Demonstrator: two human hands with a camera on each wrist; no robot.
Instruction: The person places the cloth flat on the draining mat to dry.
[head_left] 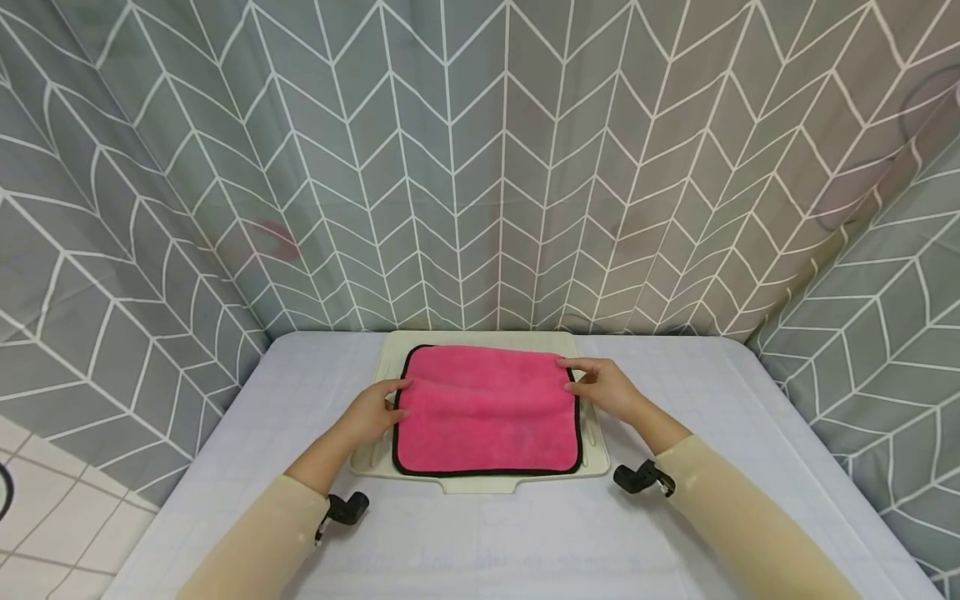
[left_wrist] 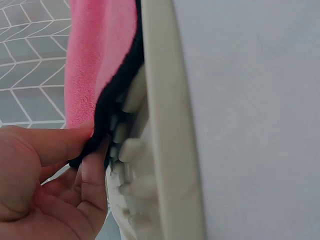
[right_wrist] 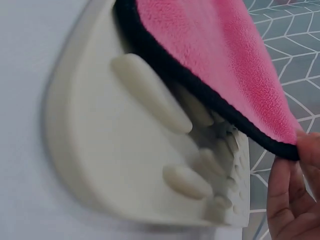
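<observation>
A pink plush cloth with black edging lies over a cream tray that has raised ridges. My left hand pinches the cloth's left edge between thumb and fingers; the left wrist view shows the black edging gripped and lifted off the ridges. On the opposite side, my right hand pinches the right edge near the far corner. In the right wrist view the cloth rises from the tray toward the fingertips, with ridges showing beneath. The middle of the tray is hidden under the cloth.
The tray rests on a white-covered table, close to its back edge. A grey curtain with white chevron lines hangs behind and along both sides. Small black devices are strapped at both wrists. Pale floor tiles show at the lower left.
</observation>
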